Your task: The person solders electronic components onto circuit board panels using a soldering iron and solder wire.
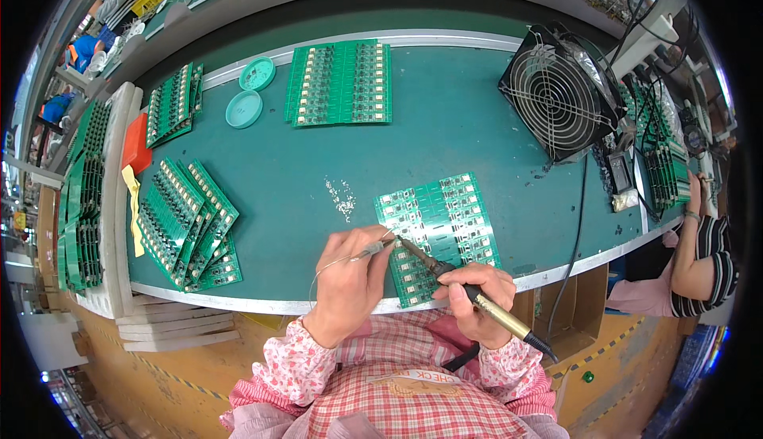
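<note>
A green circuit board panel (434,210) lies at the table's front edge, with rows of small white and black parts on it. My right hand (482,296) is closed around a soldering iron (499,316) with a gold-coloured handle. The iron's tip points at the panel's left row of parts. At that panel's left edge, my left hand (347,280) pinches a thin solder wire (337,261), which curves back over the hand. The wire's end meets the iron's tip or lies very close to it; I cannot tell which.
Tiny white parts (341,199) lie scattered left of the panel. Stacked boards (338,85) and two turquoise round dishes (244,110) stand farther back. A fan (556,93) stands at right, its black cable (578,240) crossing the front edge. Fanned boards (187,220) lie left. A co-worker's arm (694,256) reaches in at right.
</note>
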`<state>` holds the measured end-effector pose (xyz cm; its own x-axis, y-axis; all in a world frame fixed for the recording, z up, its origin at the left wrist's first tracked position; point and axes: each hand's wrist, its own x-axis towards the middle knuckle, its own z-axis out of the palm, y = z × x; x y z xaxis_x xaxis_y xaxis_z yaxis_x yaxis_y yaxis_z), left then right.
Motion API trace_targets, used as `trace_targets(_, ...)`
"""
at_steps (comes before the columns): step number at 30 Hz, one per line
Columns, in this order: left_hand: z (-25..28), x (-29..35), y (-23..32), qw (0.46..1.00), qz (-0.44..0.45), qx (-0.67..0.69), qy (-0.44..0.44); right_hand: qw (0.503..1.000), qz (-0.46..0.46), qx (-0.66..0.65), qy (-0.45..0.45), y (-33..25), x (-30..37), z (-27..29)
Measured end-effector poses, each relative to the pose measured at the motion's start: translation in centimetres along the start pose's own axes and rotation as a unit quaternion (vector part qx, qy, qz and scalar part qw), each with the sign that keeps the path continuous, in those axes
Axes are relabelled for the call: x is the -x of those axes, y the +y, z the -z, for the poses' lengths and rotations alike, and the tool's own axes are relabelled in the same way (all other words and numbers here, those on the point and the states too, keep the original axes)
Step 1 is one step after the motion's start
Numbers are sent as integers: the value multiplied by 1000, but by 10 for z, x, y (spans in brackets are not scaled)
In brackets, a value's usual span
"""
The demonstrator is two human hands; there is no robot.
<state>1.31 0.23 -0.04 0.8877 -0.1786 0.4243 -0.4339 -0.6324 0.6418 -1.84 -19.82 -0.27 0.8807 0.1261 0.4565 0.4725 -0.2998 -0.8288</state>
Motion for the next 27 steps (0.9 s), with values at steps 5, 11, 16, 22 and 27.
trace_targets(5, 1, -2, -1, 1000, -4, -11, -7, 987, -146, -60, 29, -12, 0, -1)
trace_targets(11, 0, -1, -1, 1000, -8, -11, -2, 1000, -16, 11, 18, -9, -5, 5)
trace_targets(16, -1, 2, 0, 1000, -17, 1, 10, 995, 21, 66, 78, -6, 3, 9)
trace_targets(22, 0, 2, 0, 1000, -3, -5, 2, 959, 30, 283, -14, -7, 6, 1)
trace_targets(27, 13, 3, 1, 997, 50, 37, 40, 954, -12, 299, -31, -10, -2, -4)
